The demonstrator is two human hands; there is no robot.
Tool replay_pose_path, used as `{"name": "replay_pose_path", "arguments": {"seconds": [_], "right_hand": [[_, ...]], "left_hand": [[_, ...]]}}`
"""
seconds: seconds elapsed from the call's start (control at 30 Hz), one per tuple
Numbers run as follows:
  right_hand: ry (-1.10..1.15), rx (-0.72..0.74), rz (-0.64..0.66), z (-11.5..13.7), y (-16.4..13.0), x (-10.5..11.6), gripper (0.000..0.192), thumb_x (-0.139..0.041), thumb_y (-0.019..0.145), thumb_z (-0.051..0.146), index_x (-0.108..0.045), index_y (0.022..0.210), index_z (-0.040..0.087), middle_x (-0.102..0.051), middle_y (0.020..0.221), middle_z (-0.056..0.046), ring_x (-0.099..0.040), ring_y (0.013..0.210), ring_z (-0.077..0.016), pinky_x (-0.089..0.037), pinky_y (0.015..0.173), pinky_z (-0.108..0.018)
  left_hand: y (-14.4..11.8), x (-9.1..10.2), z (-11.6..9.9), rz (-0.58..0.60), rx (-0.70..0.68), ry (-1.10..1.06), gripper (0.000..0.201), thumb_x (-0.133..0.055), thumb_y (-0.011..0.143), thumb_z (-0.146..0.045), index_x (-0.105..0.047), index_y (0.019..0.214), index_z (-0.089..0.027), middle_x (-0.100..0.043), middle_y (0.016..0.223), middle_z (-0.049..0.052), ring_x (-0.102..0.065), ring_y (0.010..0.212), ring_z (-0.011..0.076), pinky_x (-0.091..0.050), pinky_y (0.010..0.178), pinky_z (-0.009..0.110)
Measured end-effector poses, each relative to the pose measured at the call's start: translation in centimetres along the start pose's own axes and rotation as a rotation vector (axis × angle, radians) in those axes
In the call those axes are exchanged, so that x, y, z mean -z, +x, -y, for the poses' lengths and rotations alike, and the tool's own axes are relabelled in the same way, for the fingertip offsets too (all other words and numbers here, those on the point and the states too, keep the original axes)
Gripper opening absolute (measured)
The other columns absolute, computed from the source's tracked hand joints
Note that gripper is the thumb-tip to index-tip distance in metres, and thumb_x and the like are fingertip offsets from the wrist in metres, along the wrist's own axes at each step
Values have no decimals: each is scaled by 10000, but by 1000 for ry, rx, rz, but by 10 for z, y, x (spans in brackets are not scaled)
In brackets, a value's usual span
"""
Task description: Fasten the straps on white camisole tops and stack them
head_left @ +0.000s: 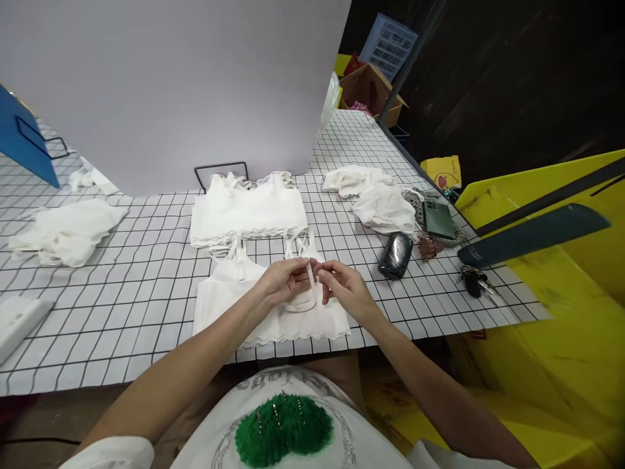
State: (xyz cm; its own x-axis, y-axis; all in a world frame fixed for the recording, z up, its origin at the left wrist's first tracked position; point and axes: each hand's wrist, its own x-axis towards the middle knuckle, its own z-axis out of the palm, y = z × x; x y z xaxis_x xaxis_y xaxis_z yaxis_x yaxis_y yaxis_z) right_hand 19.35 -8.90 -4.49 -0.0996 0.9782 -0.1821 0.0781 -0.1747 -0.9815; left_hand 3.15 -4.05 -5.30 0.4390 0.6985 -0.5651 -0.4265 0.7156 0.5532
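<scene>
A white camisole top (pixel 273 326) with a wavy hem lies flat at the table's front edge, its hem toward me. Above it, my left hand (pixel 288 280) is closed, fingers pinching a thin white strap (pixel 311 277) of that top. My right hand (pixel 344 286) is close beside it, thumb and index finger pinched together at the same strap. The strap hangs in a loop over the fabric between the hands. Just behind lies a stack of similar white tops (pixel 249 212), straps pointing away from me.
White garments lie crumpled at left (pixel 68 231) and right (pixel 383 207). On the right are a black ridged case (pixel 395 256), a green phone (pixel 438 219) and keys (pixel 473 281). A tall pale panel (pixel 170 85) stands behind, held by a black wire stand (pixel 221 166).
</scene>
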Motion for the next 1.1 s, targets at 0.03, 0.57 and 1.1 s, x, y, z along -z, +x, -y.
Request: {"name": "replay_pose_path", "arguments": {"seconds": [0.03, 0.57, 1.1], "right_hand": [[-57, 1, -17, -2, 5, 0, 373, -725, 807, 510, -666, 941, 167, -599, 723, 14, -541, 485, -78, -518, 433, -232], [181, -299, 587, 33, -29, 12, 290, -863, 702, 374, -799, 799, 109, -666, 708, -31, -582, 508, -66, -529, 420, -174], [312, -181, 136, 27, 22, 15, 349, -880, 650, 420, -710, 715, 122, -680, 612, -24, -588, 434, -111, -558, 399, -260]], "left_hand": [[0, 0, 0, -6, 1, -1, 87, -673, 880, -91, -736, 825, -64, -721, 780, 105, -666, 681, 120, -573, 661, 210], [15, 0, -11, -107, -94, -12, 186, -513, 975, -94, -683, 905, -64, -760, 946, 173, -757, 869, 230, -592, 906, 401], [-31, 19, 9, 208, -15, 224, 273, -675, 920, -326, -740, 970, -66, -770, 975, 173, -739, 792, 203, -603, 853, 380]]}}
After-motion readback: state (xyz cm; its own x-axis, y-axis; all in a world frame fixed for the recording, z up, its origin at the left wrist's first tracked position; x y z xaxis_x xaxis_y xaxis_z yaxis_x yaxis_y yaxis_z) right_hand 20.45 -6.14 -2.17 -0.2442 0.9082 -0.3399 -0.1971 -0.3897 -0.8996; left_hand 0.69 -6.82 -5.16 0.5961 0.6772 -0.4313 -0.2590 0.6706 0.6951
